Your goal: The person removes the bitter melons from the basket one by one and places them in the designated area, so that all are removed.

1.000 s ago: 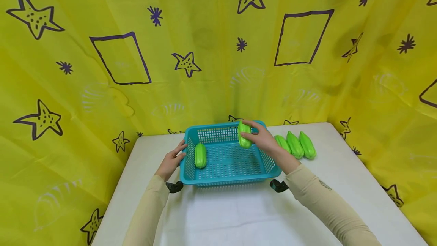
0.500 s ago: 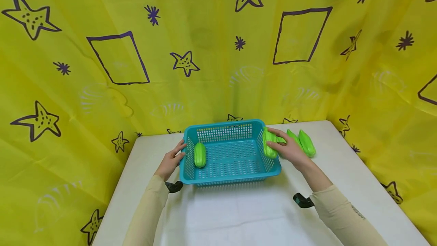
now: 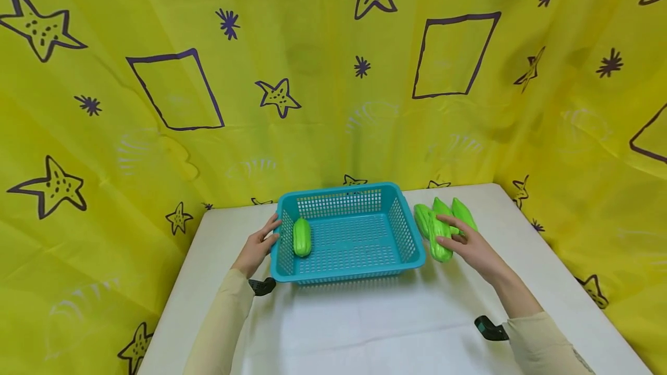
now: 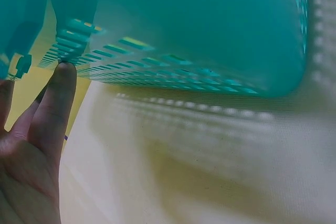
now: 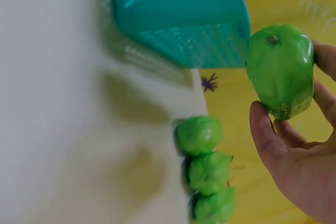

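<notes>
Past the right side of the blue-green basket (image 3: 348, 276), my right hand (image 3: 475, 252) holds a green papaya (image 3: 439, 243) between thumb and fingers. The right wrist view shows this papaya (image 5: 281, 72) raised off the table, its end facing the camera. My left hand (image 3: 255, 252) touches the basket's left side with its fingers fairly straight; a fingertip (image 4: 65, 72) meets the perforated outer wall in the left wrist view. Inside the basket, at its left, lies another green papaya (image 3: 301, 238).
Three more green papayas (image 5: 209, 171) lie in a row on the white table (image 3: 333, 328), right of the basket and partly behind the right hand in the head view. A yellow curtain (image 3: 312, 149) with starfish drawings closes off the back and sides.
My right hand has carried the papaya rightward from above the basket, over its right rim, to in front of the row of papayas. The left hand stays at the basket's left side.
</notes>
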The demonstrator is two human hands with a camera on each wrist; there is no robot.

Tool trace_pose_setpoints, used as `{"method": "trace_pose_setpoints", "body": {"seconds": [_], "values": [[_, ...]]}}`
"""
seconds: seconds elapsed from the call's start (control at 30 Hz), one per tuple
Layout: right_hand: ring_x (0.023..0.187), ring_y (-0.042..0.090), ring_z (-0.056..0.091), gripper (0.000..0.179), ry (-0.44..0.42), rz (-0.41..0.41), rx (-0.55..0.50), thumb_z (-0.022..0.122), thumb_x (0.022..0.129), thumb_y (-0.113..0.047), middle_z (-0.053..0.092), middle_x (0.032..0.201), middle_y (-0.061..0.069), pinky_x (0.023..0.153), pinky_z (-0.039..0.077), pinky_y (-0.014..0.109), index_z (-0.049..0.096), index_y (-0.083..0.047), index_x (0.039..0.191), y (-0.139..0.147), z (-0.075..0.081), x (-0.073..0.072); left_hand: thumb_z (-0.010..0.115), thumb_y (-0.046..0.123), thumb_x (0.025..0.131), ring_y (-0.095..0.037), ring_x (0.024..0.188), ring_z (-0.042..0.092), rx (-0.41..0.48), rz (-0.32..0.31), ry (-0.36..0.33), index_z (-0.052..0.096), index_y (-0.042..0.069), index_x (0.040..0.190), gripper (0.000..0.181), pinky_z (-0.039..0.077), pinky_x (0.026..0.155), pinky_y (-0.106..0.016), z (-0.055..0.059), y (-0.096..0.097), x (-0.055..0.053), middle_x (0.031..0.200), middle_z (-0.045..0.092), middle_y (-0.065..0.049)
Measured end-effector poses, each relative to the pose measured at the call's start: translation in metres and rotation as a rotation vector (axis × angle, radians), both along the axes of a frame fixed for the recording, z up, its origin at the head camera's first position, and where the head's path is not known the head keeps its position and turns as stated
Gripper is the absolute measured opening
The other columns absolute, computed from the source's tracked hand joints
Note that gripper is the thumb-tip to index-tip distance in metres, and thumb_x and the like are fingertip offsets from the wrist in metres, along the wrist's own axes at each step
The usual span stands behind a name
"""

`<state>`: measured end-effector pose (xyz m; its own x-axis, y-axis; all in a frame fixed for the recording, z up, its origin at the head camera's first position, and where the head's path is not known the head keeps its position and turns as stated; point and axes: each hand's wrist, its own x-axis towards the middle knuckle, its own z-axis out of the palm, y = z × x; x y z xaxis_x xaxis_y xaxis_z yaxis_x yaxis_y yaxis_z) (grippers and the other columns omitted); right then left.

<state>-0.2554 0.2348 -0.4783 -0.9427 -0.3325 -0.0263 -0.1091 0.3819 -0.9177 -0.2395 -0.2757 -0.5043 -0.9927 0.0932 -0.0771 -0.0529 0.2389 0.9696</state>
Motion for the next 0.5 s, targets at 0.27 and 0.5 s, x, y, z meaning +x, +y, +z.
{"method": "trace_pose_setpoints", "body": {"seconds": [0.27, 0.5], "values": [[0.128, 0.054, 0.037, 0.064, -0.007, 0.021, 0.058, 0.063, 0.096, -0.031, 0.028, 0.153, 0.023, 0.096, 0.040, 0.066, 0.037, -0.010, 0.151, 0.018, -0.026, 0.008, 0.046, 0.012, 0.105, -0.028, 0.149, 0.006, 0.008, -0.021, -0.024, 0.033, 0.002, 0.152, 0.050, 0.028, 0.113, -0.052, 0.019, 0.005, 0.009, 0.163, 0.013, 0.003], [0.124, 0.055, 0.042, 0.062, -0.042, 0.064, 0.107, 0.065, 0.095, -0.030, 0.032, 0.151, 0.026, 0.096, 0.045, 0.058, 0.041, -0.006, 0.147, 0.025, -0.047, 0.008, 0.046, 0.011, 0.104, -0.028, 0.149, 0.007, 0.020, -0.024, -0.017, 0.034, 0.000, 0.151, 0.049, 0.029, 0.113, -0.052, 0.019, 0.004, 0.008, 0.163, 0.014, 0.001]]}}
